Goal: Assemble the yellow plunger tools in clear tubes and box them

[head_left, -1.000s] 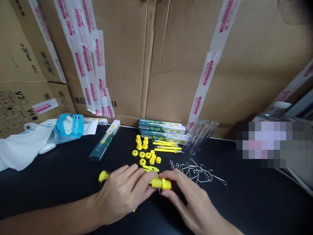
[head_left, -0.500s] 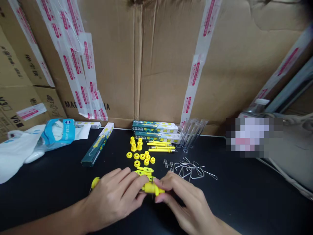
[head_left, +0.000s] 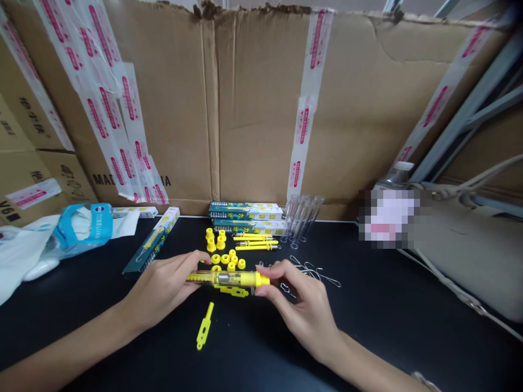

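A tubular spring scale (head_left: 232,279), with a clear tube, a spring inside and a yellow end cap, lies level between my two hands. My left hand (head_left: 163,283) is closed round its left end, fingers partly hidden. Thumb and fingertips of my right hand (head_left: 304,302) pinch the yellow cap at the other end. Just below the tube lie flat yellow slotted pieces (head_left: 235,292), partly covered. Another yellow slotted piece (head_left: 205,326) lies alone nearer me. Behind the tube are several small yellow caps and rings (head_left: 220,243). Bent wire hooks (head_left: 314,271) lie beyond my right hand.
Yellow rods with springs (head_left: 257,242) lie before stacked printed boxes (head_left: 247,218). Clear tubes (head_left: 302,218) stand to their right. Another box (head_left: 153,239) and a blue-and-white packet (head_left: 87,226) are at left. A pale bag (head_left: 469,256) sits at right; a cardboard wall (head_left: 261,109) rises behind.
The camera view has shifted. Both hands have moved farther out over the table, and more of the scale's clear tube shows between them. The lone yellow slotted piece is now visible.
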The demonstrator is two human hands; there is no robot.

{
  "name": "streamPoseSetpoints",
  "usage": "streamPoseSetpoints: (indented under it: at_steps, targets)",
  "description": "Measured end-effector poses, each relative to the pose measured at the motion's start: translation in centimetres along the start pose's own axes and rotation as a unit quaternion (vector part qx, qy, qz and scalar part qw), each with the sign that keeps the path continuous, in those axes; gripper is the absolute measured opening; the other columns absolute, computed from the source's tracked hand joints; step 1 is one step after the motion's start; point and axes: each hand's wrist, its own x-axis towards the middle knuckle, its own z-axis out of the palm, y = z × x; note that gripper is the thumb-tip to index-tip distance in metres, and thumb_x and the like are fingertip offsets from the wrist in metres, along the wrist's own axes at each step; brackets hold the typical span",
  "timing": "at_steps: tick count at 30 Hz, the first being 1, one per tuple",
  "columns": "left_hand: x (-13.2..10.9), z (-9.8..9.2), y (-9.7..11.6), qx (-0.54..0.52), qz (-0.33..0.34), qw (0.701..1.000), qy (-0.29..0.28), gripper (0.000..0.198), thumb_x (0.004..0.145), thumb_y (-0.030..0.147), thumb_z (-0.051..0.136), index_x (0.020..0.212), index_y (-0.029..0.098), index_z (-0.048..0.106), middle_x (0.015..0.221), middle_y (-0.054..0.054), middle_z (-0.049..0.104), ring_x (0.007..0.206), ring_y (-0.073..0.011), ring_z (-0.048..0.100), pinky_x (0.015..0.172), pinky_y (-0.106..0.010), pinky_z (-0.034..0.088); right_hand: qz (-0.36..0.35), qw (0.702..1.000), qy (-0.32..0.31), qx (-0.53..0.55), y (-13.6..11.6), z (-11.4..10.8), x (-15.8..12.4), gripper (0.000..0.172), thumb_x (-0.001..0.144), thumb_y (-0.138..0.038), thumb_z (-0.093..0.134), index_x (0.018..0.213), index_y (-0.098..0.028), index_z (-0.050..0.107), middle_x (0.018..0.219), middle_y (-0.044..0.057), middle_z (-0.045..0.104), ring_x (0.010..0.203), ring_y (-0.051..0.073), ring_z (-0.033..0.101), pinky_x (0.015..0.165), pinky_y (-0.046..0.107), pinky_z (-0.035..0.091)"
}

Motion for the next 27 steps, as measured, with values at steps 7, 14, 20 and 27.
streamPoseSetpoints:
  at_steps: [7, 14, 20, 27]
  targets:
    - [-0.4, -0.4, 1.7, 0.067, 0.045, 0.993, 0.081, 0.031, 0.101, 0.045, 0.046, 0.108, 0.017, 0.057, 0.093, -0.004, 0.074, 0.079, -0.017, 0.074, 0.07, -0.024, 0.053, 0.139, 0.984, -0.003, 0.108, 0.0, 0.1, 0.3, 0.022, 0.092, -0.041, 0.063, 0.086, -0.02, 0.064, 0.068, -0.001, 0.063, 0.06, 0.013, 0.058, 0.056, 0.023, 0.044]
    - [-0.3, -0.7, 2.9, 0.127, 0.046, 0.986, 0.1, 0.034, 0.103, 0.045, 0.041, 0.092, 0.017, 0.058, 0.073, 0.0, 0.069, 0.056, -0.0152, 0.068, 0.052, -0.025, 0.046, 0.153, 0.982, 0.049, 0.102, 0.5, -0.5, 1.2, 0.03, 0.098, -0.046, 0.051, 0.082, -0.021, 0.055, 0.063, -0.004, 0.053, 0.055, 0.011, 0.048, 0.05, 0.022, 0.035]
    - [-0.5, -0.2, 3.3, 0.146, 0.057, 0.983, 0.09, 0.044, 0.105, 0.048, 0.031, 0.083, 0.017, 0.054, 0.058, 0.003, 0.062, 0.044, -0.015, 0.063, 0.044, -0.026, 0.04, 0.087, 0.994, 0.053, 0.04, 0.4, -1.3, 0.5, 0.027, 0.097, -0.04, 0.054, 0.078, -0.021, 0.058, 0.059, -0.005, 0.049, 0.051, 0.01, 0.043, 0.05, 0.024, 0.031]
    - [-0.8, -0.1, 3.7, -0.004, -0.057, 0.998, 0.014, 0.044, 0.103, 0.054, 0.034, 0.079, 0.02, 0.05, 0.061, 0.006, 0.062, 0.047, -0.0121, 0.061, 0.046, -0.023, 0.036, 0.086, 0.994, 0.045, 0.041, 0.0, -1.4, 0.2, 0.026, 0.098, -0.042, 0.052, 0.085, -0.021, 0.06, 0.066, -0.003, 0.053, 0.055, 0.012, 0.05, 0.051, 0.023, 0.037]
